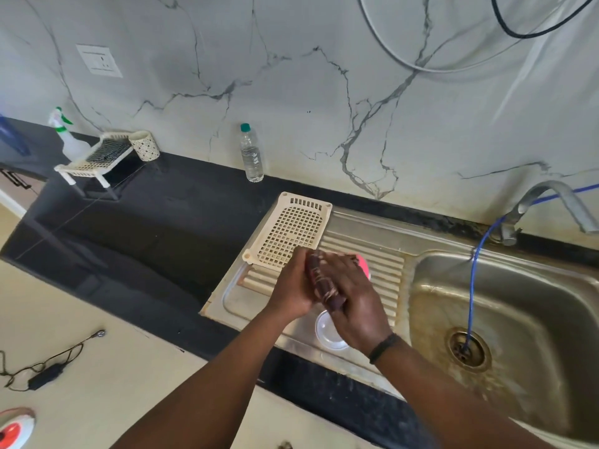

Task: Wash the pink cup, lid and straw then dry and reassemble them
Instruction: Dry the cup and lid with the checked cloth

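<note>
Both hands meet over the steel drainboard [382, 231]. My left hand [291, 288] and my right hand [355, 306] close together around a bunched dark maroon cloth [319, 280]. A sliver of the pink cup [363, 265] shows just behind my right hand's fingers; I cannot tell whether it is held or lying on the drainboard. The clear round lid [327, 332] lies flat on the drainboard below my right hand, partly covered by my wrist. The straw is not visible; the cloth may hide it.
A cream perforated tray [293, 228] rests on the drainboard's far left. To the right are the sink basin [525, 306], a blue hose [472, 286] running into the drain, and the tap [551, 199]. A water bottle [251, 153], rack [94, 158] and spray bottle [66, 137] stand along the black counter.
</note>
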